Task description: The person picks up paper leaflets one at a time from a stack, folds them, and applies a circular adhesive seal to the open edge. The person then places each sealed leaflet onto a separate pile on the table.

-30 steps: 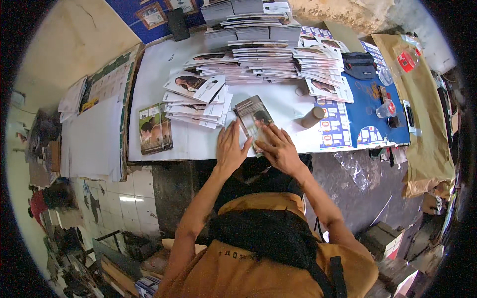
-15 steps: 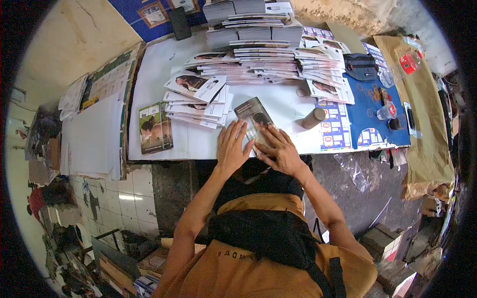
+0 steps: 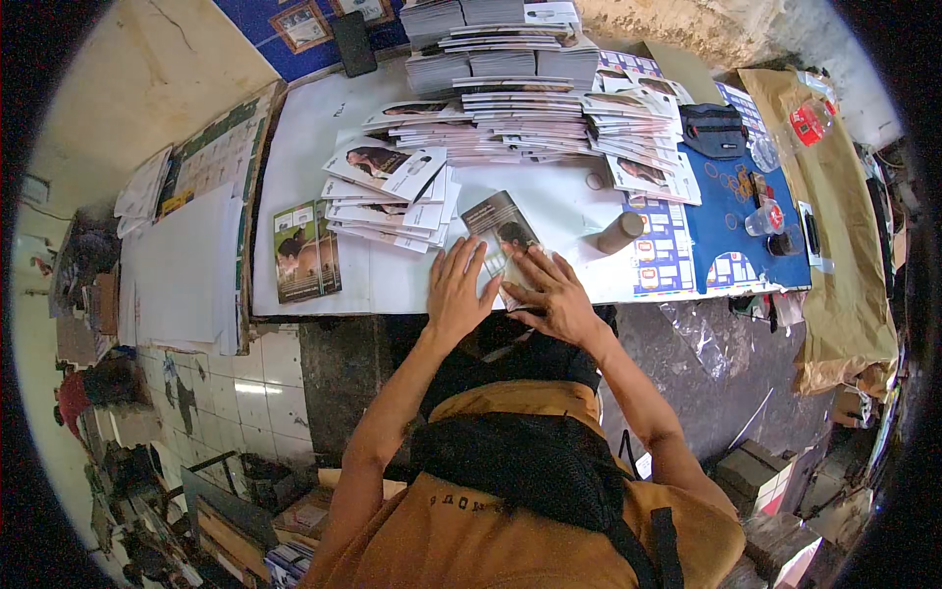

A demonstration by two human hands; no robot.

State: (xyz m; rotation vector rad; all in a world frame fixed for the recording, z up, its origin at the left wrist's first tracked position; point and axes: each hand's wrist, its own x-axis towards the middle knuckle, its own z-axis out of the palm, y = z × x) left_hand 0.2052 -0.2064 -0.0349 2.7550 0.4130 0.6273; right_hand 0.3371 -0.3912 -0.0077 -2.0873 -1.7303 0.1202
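Observation:
A brochure [image 3: 498, 214] with a dark brown cover lies tilted on the white tabletop, close to the front edge. My left hand [image 3: 457, 285] rests flat at its lower left side, fingers stretched out. On its lower right part lies my right hand [image 3: 555, 293], fingers spread, covering that corner. To the left is a loose heap of white-covered brochures [image 3: 388, 187]. Left of that heap sit several overlapping brochures [image 3: 304, 253] with green and brown covers. A brown cylinder [image 3: 620, 233] stands right of my right hand.
Tall stacks of brochures [image 3: 530, 118] fill the back of the table [image 3: 343, 285]. At right are a dark pouch [image 3: 712, 132], rubber bands [image 3: 746, 183], a small plastic cup [image 3: 763, 219] and a bottle [image 3: 811, 123]. A phone-like dark slab [image 3: 354, 44] leans at the back left.
Almost nothing differs. Both hands stay on the brochure, with only a very slight shift of the right hand and wrist.

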